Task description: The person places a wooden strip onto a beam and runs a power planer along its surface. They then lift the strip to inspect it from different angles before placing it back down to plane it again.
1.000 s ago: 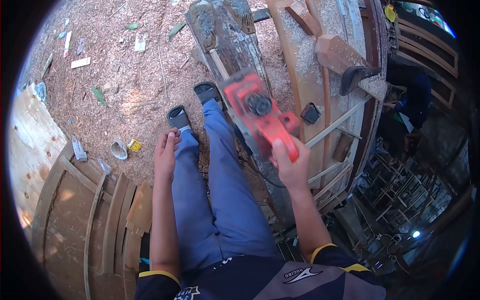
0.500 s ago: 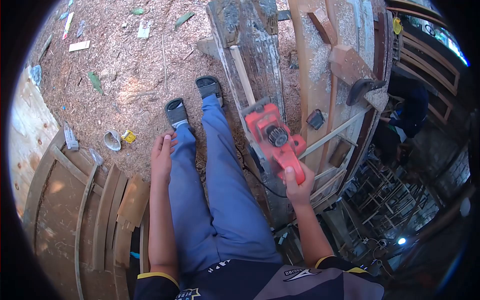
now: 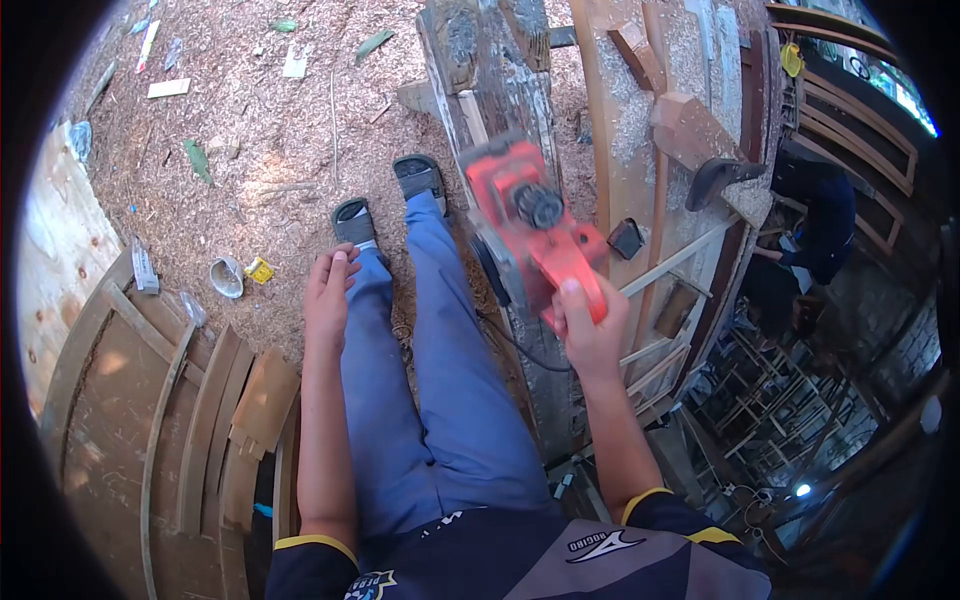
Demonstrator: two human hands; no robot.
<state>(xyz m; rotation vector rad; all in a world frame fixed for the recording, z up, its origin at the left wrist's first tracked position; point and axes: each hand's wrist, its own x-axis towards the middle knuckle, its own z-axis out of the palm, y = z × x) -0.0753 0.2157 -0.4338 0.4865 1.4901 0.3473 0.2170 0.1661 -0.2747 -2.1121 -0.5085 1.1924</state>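
My right hand (image 3: 588, 320) is wrapped round the rear handle of a red electric planer (image 3: 520, 185) with a black knob. The planer lies over a narrow strip of wood (image 3: 472, 118) on a thick weathered beam (image 3: 487, 85), covering most of the strip. Its black cord (image 3: 525, 355) loops down beside the beam. My left hand (image 3: 328, 285) hangs above my left leg, its fingers loosely bent and a little apart, with nothing in them.
Beside the beam, shavings cover a bench (image 3: 625, 150) bearing wood blocks (image 3: 690, 128) and a small dark block (image 3: 627, 238). Curved wooden pieces (image 3: 205, 430) stand at lower left. Shavings, leaves and litter cover the ground. Another person (image 3: 815, 215) bends at right.
My right hand has pushed the planer forward along the beam, hiding more of the wood strip. My left hand has risen slightly.
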